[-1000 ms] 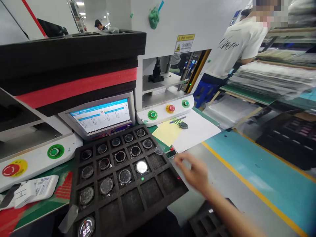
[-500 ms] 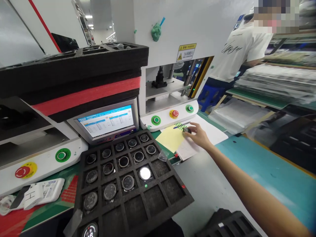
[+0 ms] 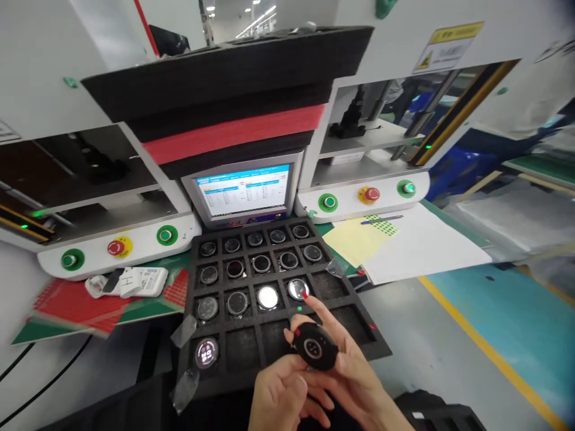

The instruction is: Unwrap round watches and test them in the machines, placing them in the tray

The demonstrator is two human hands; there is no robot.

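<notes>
A black round watch body [image 3: 317, 348], its back with a round sensor facing me, is in my right hand [image 3: 354, 374], whose fingers wrap round it. That hand's index finger stretches forward with a small red piece on its tip, overlapping a lit watch [image 3: 297, 288] in the tray. My left hand [image 3: 281, 389] is closed at the watch body's lower left edge, fingers bent together; what is between them is hidden. Under both hands lies a black foam tray [image 3: 245, 392] with rows of round watches, a white-lit one [image 3: 268, 297] and one showing digits [image 3: 206, 353] among them.
Behind the tray stands a monitor [image 3: 245, 191] beneath stacked black and red foam [image 3: 233, 131]. White machines with green buttons [image 3: 328, 202] and red stop buttons [image 3: 372, 194] flank it. Right: papers [image 3: 422, 245], pen, green stickers. Left: white devices [image 3: 144, 281], red sticker sheets [image 3: 90, 305].
My right hand has come back from the papers to above the tray with the dark round piece. My left hand has entered view. One tray watch has turned from dark to white.
</notes>
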